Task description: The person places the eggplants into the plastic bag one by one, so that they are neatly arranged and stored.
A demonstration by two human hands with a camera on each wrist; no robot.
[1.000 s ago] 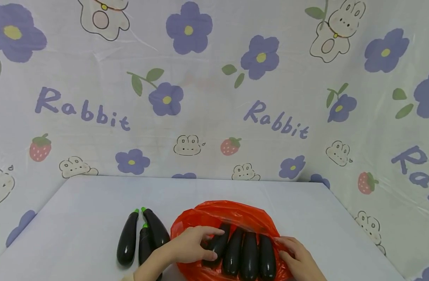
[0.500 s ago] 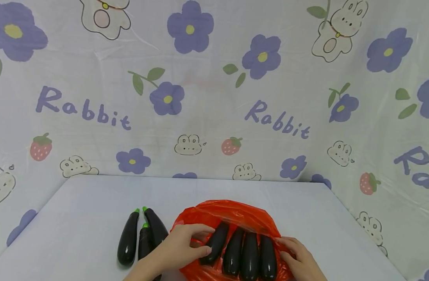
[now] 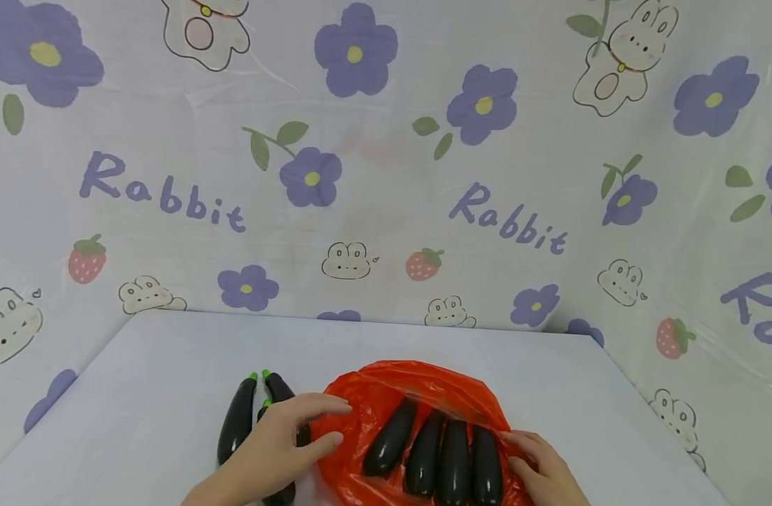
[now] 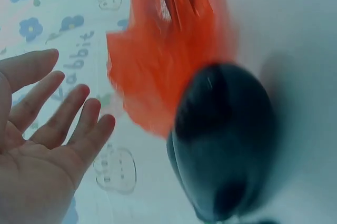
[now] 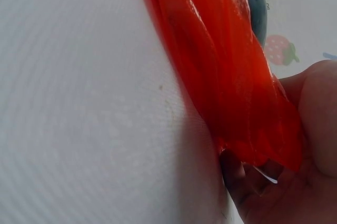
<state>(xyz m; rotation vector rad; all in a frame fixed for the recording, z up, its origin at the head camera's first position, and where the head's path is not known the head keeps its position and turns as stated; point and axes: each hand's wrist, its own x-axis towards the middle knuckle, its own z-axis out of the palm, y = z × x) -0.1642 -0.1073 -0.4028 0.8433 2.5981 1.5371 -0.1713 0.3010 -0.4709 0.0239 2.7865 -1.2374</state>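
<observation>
A red plastic bag (image 3: 424,374) (image 4: 150,74) lies with its mouth spread, and several dark glossy eggplants (image 3: 390,439) sit side by side in it. My left hand (image 3: 266,450) (image 4: 45,150) is beside the bag with fingers spread and nothing held, partly covering three loose eggplants (image 3: 236,422) with green stem ends. One eggplant (image 4: 226,145) looms large in the left wrist view. At the bag's right edge, my right hand (image 3: 544,467) (image 5: 316,134) grips the crumpled plastic bag (image 5: 226,76) between thumb and fingers.
Everything lies on a white table (image 3: 171,365). Behind it hangs a cloth (image 3: 386,232) printed with rabbits, flowers and strawberries. The table's back edge meets this cloth.
My left hand has let go of the leftmost eggplant in the bag and moved left, out over the loose eggplants. My right hand stays at the bag's edge. The head view has shifted slightly.
</observation>
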